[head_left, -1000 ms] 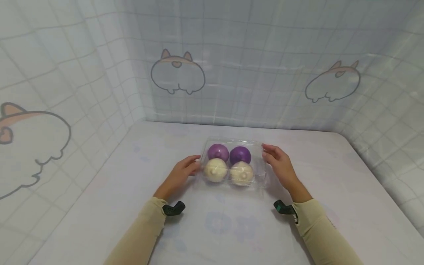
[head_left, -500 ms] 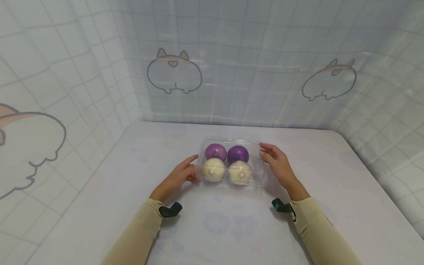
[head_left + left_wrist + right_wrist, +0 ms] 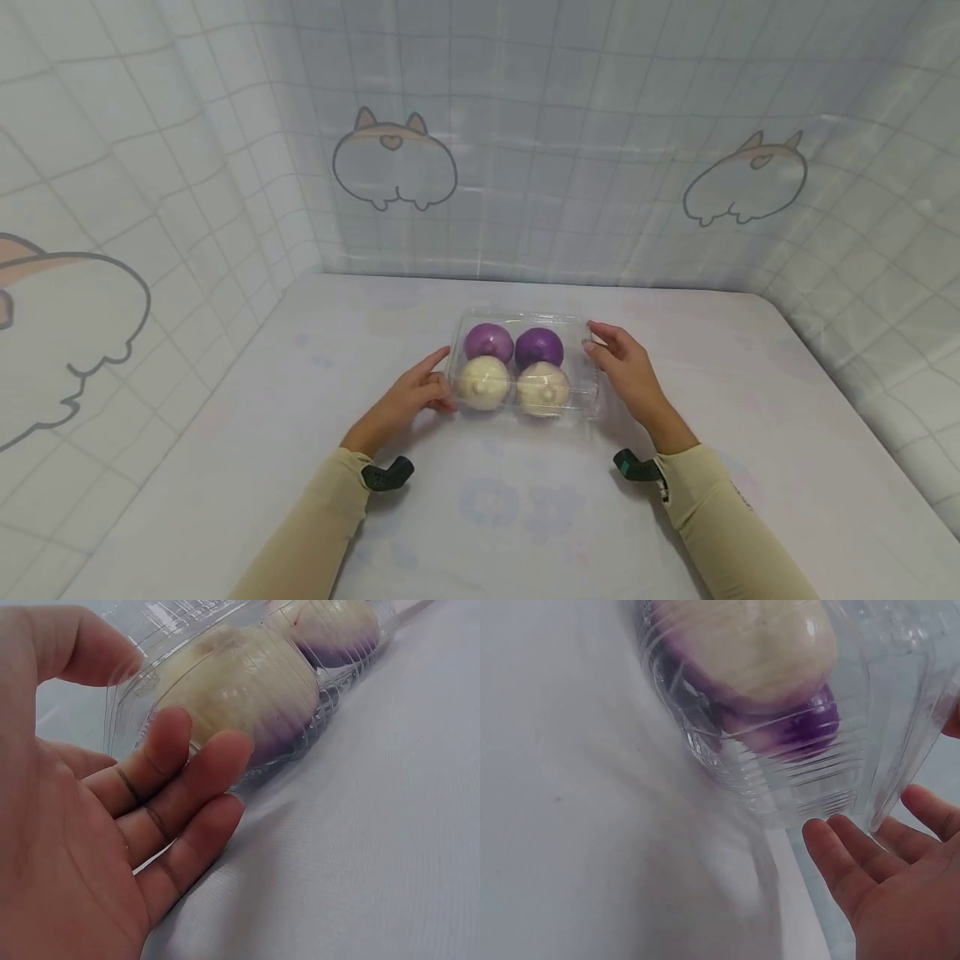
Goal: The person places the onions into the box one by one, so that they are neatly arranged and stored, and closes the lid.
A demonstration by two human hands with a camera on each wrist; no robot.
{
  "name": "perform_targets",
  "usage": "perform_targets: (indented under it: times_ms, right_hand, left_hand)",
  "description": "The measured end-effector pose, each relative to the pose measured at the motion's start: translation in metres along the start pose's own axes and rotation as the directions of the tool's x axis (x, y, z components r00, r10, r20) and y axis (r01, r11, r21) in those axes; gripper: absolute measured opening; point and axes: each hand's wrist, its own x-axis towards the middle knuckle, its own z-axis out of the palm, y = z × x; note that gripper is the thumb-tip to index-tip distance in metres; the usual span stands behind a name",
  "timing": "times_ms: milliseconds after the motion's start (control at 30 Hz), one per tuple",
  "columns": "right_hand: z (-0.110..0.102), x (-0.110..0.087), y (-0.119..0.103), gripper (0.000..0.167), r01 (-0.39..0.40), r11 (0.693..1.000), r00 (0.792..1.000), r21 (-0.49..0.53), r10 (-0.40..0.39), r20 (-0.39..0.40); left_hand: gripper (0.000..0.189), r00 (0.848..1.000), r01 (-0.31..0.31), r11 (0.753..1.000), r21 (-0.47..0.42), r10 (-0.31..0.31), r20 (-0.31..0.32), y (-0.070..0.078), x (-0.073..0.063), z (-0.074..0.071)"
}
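Note:
A clear plastic clamshell box [image 3: 581, 383] lies on the table with its lid down. Inside are two purple onion-like bulbs [image 3: 489, 342] at the back and two pale ones [image 3: 483, 383] with small nubs at the front. The wrist views show purple lower sides on the pale bulbs. My left hand [image 3: 405, 400] is at the box's left side. One digit reaches to the lid's edge, and the other fingers [image 3: 225, 761] bend loosely against the side wall. At the right side, my right hand [image 3: 630, 375] has its fingers [image 3: 829, 855] loosely spread at the box's edge.
A pale patterned cloth covers the table [image 3: 480, 533]. Behind and on both sides stand white grid-patterned curtains [image 3: 525, 208] with cartoon animal prints. Dark wrist devices [image 3: 387, 475] sit on both sleeves.
The view has shifted slightly. The left hand's upper digit is now extended along the box's side while its other fingers bend more. The right hand stays by the box, which hardly moves.

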Motion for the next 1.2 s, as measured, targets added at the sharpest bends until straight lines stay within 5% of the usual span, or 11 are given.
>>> perform_targets:
  times_ms: [500, 833, 1200]
  right_hand:
    - [0.007, -0.006, -0.006, 0.06, -0.007, 0.999, 1.0, -0.045, 0.006, -0.018]
    - [0.012, -0.008, -0.005, 0.06, -0.005, 0.999, 0.999, -0.046, 0.003, -0.046]
    - [0.018, -0.014, -0.006, 0.057, -0.1, 0.986, 0.971, -0.13, 0.068, -0.231]
  left_hand:
    - [0.077, 0.999, 0.037, 0.998, -0.054, -0.035, 0.026, -0.002, 0.003, 0.0]
    - [0.085, 0.999, 0.051, 0.97, -0.238, -0.051, 0.004, 0.003, 0.004, 0.008]
    - [0.086, 0.995, 0.081, 0.957, -0.277, -0.094, -0.032, 0.006, 0.006, 0.012]
